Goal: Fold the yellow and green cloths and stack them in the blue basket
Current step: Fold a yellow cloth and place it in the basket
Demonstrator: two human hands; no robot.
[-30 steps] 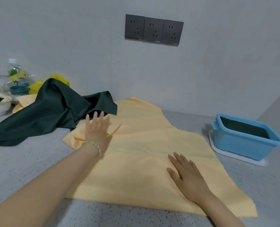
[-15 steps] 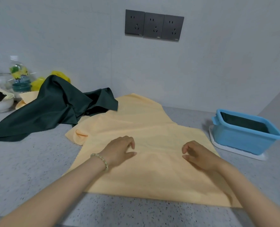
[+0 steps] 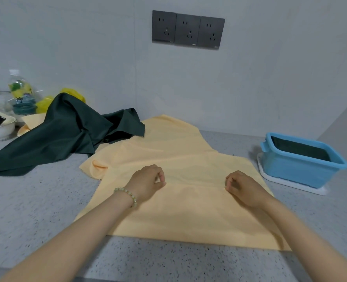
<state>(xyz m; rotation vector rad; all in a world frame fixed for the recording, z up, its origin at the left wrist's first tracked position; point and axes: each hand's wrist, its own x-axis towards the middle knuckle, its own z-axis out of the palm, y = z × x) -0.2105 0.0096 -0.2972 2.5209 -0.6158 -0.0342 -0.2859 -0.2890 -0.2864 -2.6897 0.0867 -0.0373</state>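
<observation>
The yellow cloth (image 3: 178, 216) lies spread on the tabletop (image 3: 36, 200) under both hands; the left hand (image 3: 146, 183) has its fingers (image 3: 160, 176) curled, thumb and fingertips pinching the fabric; the right hand (image 3: 243, 187) pinches it likewise (a crease runs between the 2); the green cloth (image 3: 63, 135) lies crumpled beyond and left of the left fingers; the blue basket (image 3: 294, 169) stands right of the right fingers, just beside the yellow cloth's edge.

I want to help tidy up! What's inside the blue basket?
What looks like a dark green cloth lies inside the blue basket. The basket's near wall hides the bottom, so anything underneath cannot be seen.
</observation>
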